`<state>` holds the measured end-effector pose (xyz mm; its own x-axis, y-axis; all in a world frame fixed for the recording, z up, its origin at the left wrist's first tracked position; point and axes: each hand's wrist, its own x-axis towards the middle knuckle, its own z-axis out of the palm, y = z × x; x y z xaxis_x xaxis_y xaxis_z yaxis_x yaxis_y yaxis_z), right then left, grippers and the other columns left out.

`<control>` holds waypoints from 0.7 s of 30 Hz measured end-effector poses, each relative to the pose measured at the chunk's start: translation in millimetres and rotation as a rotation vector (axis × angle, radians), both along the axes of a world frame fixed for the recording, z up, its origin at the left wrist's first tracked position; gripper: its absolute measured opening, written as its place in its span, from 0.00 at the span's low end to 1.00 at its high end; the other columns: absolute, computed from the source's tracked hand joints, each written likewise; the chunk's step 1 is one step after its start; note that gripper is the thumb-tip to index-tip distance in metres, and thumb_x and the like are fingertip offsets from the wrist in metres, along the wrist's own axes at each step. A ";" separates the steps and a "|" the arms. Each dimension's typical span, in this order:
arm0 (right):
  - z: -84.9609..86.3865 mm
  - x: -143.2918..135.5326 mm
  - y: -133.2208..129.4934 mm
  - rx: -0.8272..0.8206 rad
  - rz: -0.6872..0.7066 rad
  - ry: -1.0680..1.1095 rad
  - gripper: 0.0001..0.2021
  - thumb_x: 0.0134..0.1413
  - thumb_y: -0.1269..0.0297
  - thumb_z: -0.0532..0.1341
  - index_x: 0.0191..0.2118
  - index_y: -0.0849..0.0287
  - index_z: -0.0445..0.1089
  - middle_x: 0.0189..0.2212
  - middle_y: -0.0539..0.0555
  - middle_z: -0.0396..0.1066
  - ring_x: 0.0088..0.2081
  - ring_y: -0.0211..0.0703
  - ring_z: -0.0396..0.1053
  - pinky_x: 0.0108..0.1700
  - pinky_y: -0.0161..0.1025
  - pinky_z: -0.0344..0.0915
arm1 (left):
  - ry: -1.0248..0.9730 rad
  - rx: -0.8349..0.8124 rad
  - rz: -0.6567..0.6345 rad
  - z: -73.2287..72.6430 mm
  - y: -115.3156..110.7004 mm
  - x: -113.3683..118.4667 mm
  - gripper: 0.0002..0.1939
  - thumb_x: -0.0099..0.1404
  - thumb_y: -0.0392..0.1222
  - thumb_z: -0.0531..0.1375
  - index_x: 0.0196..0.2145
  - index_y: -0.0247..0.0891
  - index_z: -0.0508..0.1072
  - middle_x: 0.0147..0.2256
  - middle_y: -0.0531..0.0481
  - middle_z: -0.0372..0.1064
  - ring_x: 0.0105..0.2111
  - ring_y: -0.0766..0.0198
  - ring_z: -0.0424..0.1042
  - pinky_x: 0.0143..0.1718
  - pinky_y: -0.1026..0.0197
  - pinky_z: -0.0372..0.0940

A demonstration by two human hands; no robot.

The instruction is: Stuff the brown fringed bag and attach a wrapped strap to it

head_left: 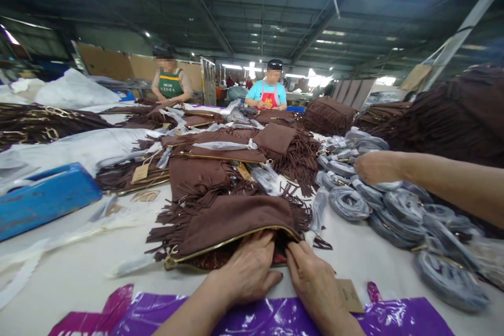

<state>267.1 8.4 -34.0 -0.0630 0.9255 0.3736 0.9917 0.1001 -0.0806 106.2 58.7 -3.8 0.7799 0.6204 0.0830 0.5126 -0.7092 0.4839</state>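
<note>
A brown fringed bag [240,215] lies with its gold zipper open toward me, showing a dark reddish lining. My left hand [252,265] reaches into the opening; its fingertips are hidden inside and the thumb stays outside. At the right end of the zipper, my right hand [309,268] has its fingers closed on the bag's edge. Beneath my forearms is a shiny purple plastic bag [275,315], and a brown tag [349,295] lies beside my right wrist.
Wrapped coiled straps [348,202] are heaped at right, where another person's hand [376,167] reaches in. A blue holder [47,197] stands at left. More fringed bags [275,142] lie beyond. Two people in aprons [170,84] work across the table.
</note>
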 end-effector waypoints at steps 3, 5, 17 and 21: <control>1.3 0.8 -0.3 -0.015 0.001 0.021 0.10 0.57 0.70 0.49 0.33 0.56 0.67 0.27 0.49 0.67 0.25 0.40 0.70 0.24 0.35 0.55 | 0.000 -0.021 0.011 0.4 0.4 -1.3 0.24 0.58 0.41 0.55 0.52 0.30 0.60 0.52 0.39 0.58 0.53 0.53 0.56 0.57 0.56 0.51; 1.5 1.2 0.4 -0.012 0.007 0.011 0.10 0.57 0.71 0.49 0.32 0.56 0.67 0.26 0.49 0.67 0.25 0.40 0.69 0.24 0.35 0.54 | -0.001 -0.040 0.042 0.0 3.5 -0.1 0.20 0.61 0.41 0.52 0.49 0.29 0.63 0.50 0.38 0.61 0.51 0.54 0.60 0.56 0.56 0.53; -13.7 5.2 21.9 0.076 0.076 0.118 0.07 0.59 0.65 0.53 0.35 0.55 0.69 0.28 0.49 0.69 0.22 0.33 0.67 0.22 0.29 0.61 | -0.102 -0.145 0.162 -11.7 28.2 26.4 0.18 0.61 0.35 0.46 0.41 0.42 0.72 0.40 0.46 0.72 0.43 0.54 0.68 0.48 0.50 0.61; -0.4 -11.3 92.9 0.186 0.189 0.260 0.12 0.59 0.56 0.54 0.37 0.59 0.69 0.33 0.51 0.70 0.30 0.37 0.68 0.31 0.35 0.68 | -0.110 -0.060 0.209 -15.9 68.5 34.2 0.18 0.61 0.37 0.46 0.42 0.45 0.72 0.36 0.50 0.73 0.40 0.56 0.69 0.46 0.51 0.62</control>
